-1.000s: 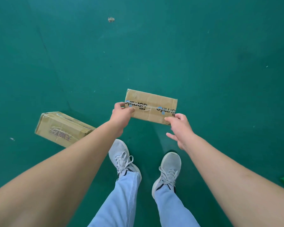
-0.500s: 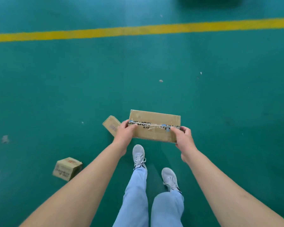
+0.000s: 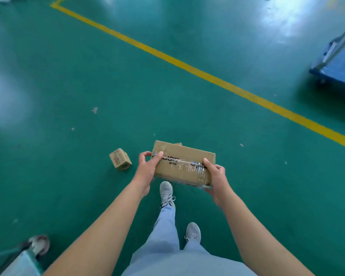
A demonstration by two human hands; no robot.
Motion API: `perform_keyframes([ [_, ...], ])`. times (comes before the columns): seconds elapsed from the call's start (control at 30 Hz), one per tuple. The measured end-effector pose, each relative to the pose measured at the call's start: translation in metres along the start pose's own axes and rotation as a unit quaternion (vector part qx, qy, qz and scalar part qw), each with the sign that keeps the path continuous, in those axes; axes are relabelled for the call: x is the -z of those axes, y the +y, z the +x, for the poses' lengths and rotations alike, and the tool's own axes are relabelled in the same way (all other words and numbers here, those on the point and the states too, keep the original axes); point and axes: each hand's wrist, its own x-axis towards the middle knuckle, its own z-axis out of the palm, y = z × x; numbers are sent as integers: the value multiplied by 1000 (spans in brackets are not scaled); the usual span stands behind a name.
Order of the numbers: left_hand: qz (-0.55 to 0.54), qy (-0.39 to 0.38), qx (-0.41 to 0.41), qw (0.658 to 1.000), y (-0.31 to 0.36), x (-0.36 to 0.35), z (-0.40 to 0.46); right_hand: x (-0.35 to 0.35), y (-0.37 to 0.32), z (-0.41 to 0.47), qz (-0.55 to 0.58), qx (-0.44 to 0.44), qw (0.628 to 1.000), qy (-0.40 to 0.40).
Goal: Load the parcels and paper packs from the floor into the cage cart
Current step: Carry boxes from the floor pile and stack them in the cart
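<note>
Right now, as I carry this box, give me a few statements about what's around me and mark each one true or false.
1. Both hands hold the taped cardboard box, the left hand at its left end and the right hand at its right end. True.
2. A small cardboard box lies on the floor to the left of the held one. True.
3. The line painted on the green floor is white. False: the line is yellow.
4. The blue cart is at the far left edge of the view. False: it is at the upper right edge.
5. The held box is resting on the floor. False: it is lifted, above the person's shoes.
</note>
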Motion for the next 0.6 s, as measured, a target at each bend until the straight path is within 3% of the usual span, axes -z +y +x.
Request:
perform_keyframes([
  [0.27, -180, 152, 13, 972, -73, 121, -95, -95, 37, -60, -154, -1, 977, -147],
  [0.6, -357, 287, 10, 889, -192, 257, -207, -234, 130, -154, -343, 19, 886, -312],
])
